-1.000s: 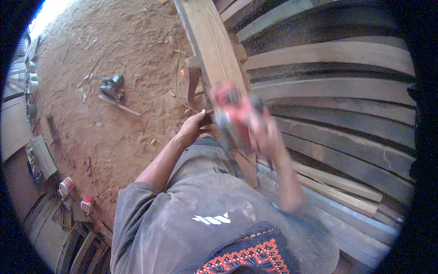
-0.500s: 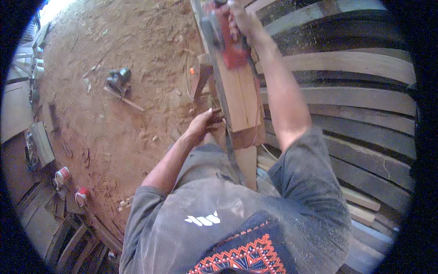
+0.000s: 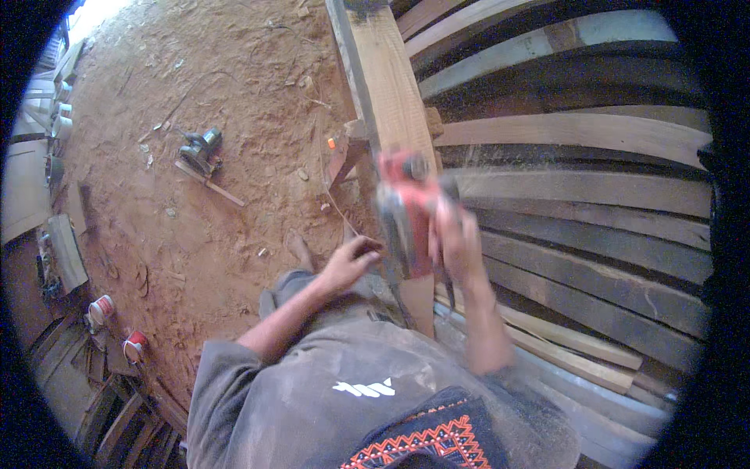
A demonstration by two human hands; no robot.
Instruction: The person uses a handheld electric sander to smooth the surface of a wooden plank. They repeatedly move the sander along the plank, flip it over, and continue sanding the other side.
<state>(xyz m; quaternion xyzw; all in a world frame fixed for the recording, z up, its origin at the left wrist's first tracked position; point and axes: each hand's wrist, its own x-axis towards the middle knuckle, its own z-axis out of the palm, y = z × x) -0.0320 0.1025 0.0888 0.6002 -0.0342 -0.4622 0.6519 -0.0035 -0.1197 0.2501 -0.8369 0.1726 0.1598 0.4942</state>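
Note:
My right hand [image 3: 459,242] is wrapped round the handle of a red electric planer [image 3: 414,199], blurred by motion. The planer sits on the near end of a long pale timber board [image 3: 394,90], and fine dust hangs in the air to its right. My left hand [image 3: 353,264] is just left of the board's near end, loosely bent with thumb and fingers apart. Nothing shows in it; whether its fingertips touch the board's side I cannot make out. A dark strip [image 3: 351,66] runs along the board's left side.
Stacked planks [image 3: 578,187] fill the right side. A wooden support [image 3: 348,152] stands under the board. On the sandy floor to the left lies a green power tool [image 3: 201,152] on a wood strip. Tubs, one a red bucket [image 3: 134,344], stand at lower left, near wood pieces [image 3: 66,250].
My right hand has drawn the planer from the far part of the board back to its near end. My left hand has shifted slightly nearer to me, its fingers more bent.

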